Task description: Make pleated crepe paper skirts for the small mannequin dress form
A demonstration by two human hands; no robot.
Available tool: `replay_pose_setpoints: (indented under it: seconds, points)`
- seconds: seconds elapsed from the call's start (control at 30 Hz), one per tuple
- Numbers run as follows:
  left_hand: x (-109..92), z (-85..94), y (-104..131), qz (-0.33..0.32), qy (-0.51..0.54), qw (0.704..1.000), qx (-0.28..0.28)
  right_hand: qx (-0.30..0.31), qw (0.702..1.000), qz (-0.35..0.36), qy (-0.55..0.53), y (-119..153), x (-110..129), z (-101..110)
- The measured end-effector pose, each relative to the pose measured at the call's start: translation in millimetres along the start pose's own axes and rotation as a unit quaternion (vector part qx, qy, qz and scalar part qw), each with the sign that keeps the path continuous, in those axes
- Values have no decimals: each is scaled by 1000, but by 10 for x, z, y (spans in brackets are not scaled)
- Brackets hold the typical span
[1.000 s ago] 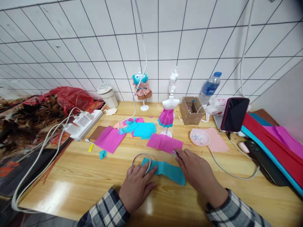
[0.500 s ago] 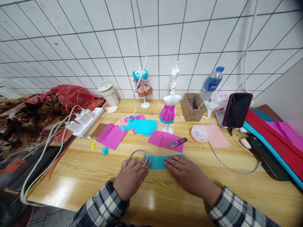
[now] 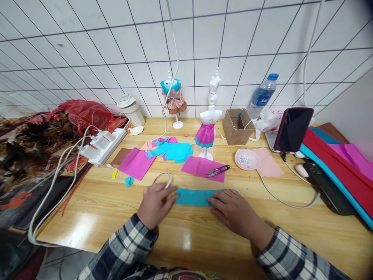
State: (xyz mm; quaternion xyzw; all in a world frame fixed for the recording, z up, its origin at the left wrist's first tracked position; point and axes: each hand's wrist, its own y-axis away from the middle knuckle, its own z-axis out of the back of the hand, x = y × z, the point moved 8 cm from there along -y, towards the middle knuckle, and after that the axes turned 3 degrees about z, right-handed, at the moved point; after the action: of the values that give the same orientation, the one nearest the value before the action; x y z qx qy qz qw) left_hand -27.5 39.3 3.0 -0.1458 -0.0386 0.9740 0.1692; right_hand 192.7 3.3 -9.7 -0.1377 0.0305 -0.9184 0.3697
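Note:
A strip of blue crepe paper (image 3: 192,197) lies flat on the wooden table, running left to right between my hands. At its left end, my left hand (image 3: 154,204) has thumb and forefinger close to the paper. That same hand also holds a thin pale ring (image 3: 167,175), like a narrow tape roll, against its curled fingers. My right hand (image 3: 237,212) grips the strip's right end, fingers bent over it. Small black thread snips (image 3: 218,171) rest on a magenta paper piece (image 3: 194,166) beyond the strip. Whether any tape runs along the strip cannot be made out.
Behind stand a mini mannequin in a magenta skirt (image 3: 205,136), a dressed mannequin (image 3: 174,102) and a cardboard box (image 3: 236,132). A pink bead dish (image 3: 247,159) and a propped phone (image 3: 293,130) are to the right; a power strip (image 3: 109,147) is left.
My left hand has drawn a little left with the ring, uncovering more of the strip's left end. My right hand's fingers have curled more and slid slightly right. The view has tilted slightly.

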Motion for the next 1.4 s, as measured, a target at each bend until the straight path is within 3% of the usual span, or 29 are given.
replay_pose_setpoints:
  seconds: [0.13, 0.23, 0.27, 0.33, 0.43, 0.53, 0.73, 0.9, 1.17, 1.4]
  points:
    - [154, 268, -105, 42, -105, 993, -36, 15, 999, 23, 28, -20, 9, -25]
    - [-56, 477, -24, 29, -146, 980, -130, 28, 998, 31, 53, -29, 24, -50]
    - [-217, 442, 9, -21, -129, 983, -130, 32, 998, 29, 55, -34, 24, -54]
    - [-597, 207, 85, -174, -46, 982, -53, 35, 998, 17, 43, -45, 12, -41]
    - [-774, -86, 57, -200, -8, 980, 7, 39, 999, -7, 5, -59, -23, -4]
    - [-771, -209, -45, -195, 4, 981, 24, 52, 998, -20, -30, -69, -56, 17]
    - [-758, -57, -92, -197, 31, 980, 17, 53, 998, -32, -11, -136, -84, 21]
    - [-709, -37, -107, -161, 65, 984, 50, 57, 997, -48, -34, -221, -117, 36]
    - [-464, -58, -169, -56, 66, 995, 46, 98, 982, -124, -100, -268, -292, 102]
    - [-370, -110, -209, -19, 59, 998, 23, 91, 976, -187, -69, -303, -319, 45]
